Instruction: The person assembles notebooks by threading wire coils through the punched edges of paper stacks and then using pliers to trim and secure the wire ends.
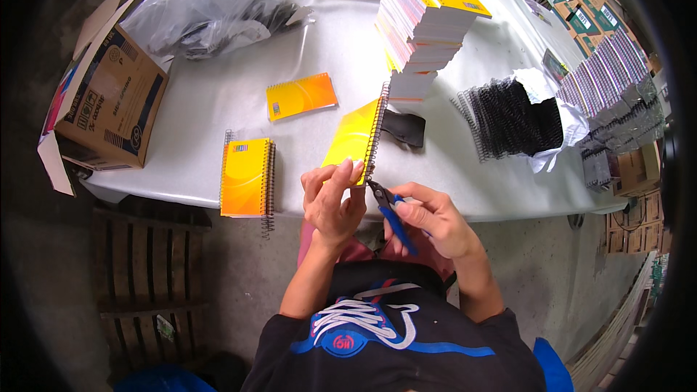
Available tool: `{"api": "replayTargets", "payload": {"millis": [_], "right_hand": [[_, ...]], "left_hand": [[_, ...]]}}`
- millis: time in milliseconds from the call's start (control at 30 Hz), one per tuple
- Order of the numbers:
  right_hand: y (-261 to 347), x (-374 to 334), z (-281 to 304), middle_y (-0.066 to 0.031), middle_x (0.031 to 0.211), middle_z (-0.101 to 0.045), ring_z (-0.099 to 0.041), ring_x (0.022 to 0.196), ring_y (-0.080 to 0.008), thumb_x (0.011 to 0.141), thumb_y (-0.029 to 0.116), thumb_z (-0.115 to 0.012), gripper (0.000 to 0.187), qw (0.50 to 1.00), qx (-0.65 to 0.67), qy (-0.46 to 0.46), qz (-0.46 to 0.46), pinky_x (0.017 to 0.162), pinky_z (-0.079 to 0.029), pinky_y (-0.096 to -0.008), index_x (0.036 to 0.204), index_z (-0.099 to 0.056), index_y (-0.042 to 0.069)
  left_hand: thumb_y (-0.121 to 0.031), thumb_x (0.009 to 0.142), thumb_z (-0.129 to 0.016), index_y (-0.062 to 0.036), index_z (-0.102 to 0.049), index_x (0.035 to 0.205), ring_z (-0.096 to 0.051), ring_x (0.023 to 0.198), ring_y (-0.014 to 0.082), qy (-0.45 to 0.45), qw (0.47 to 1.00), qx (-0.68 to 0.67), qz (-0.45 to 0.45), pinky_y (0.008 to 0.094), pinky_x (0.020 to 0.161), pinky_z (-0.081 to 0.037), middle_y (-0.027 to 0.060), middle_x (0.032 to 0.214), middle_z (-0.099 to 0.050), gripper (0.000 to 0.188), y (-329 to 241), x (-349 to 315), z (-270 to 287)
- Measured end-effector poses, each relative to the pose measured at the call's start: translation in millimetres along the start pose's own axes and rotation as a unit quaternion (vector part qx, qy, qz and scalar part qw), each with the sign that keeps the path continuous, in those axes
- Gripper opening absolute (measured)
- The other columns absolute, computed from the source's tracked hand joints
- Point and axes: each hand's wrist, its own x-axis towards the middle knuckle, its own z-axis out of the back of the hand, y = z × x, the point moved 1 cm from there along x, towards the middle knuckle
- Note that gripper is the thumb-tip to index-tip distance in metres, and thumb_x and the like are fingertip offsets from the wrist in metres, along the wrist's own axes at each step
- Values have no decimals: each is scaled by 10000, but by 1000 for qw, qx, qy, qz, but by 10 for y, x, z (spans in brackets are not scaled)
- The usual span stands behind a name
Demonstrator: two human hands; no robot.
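Note:
My left hand (335, 199) grips the lower end of a yellow spiral notebook (354, 131), which tilts up from the table's front edge. A black wire coil runs along its right side. In my right hand (435, 219) is a pair of blue-handled cutting pliers (394, 219). Its dark jaws meet the coil's lower end, close to my left fingertips; whether they bite the wire I cannot tell. To the left lies a stack of orange-yellow spiral notebooks (245, 178) with coils on both sides. Beyond it rests a loose orange-yellow cover or booklet (301, 96).
A tall stack of orange-topped booklets (428, 22) stands behind the notebook, with a black flat object (404, 128) before it. Black wire coils (515, 120) lie in a heap at right, beside stacked coil bundles (606, 76). An open carton (116, 98) and plastic bag (210, 11) occupy the left.

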Motion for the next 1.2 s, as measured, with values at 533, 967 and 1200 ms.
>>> {"api": "replayTargets", "payload": {"millis": [533,967,1200], "right_hand": [[56,597,-166,-170,1359,-406,-392,1254,-331,750,264,-743,735,710,-591,-199,326,1027,-301,-456,1389,-391,169],[-618,2424,-816,-120,1111,-594,-574,949,-246,789,230,-693,455,824,-535,22,187,866,-451,-331,1210,-591,88],[-843,2376,-896,-142,1181,-549,-498,1106,-302,899,250,-551,359,906,-389,-1,167,955,-393,-390,1221,-571,93]], "left_hand": [[-51,951,-485,-9,-413,1276,-526,1019,130,-197,903,-220,313,249,898,-424,54,1118,-475,336,116,208,850],[-244,903,-583,-37,-621,1107,-498,899,191,27,890,234,391,316,807,-411,92,978,-529,293,900,-422,1415],[-210,950,-485,32,-521,1173,-472,1075,246,-45,912,168,371,336,945,-366,152,1095,-491,331,922,-523,1157]]}}
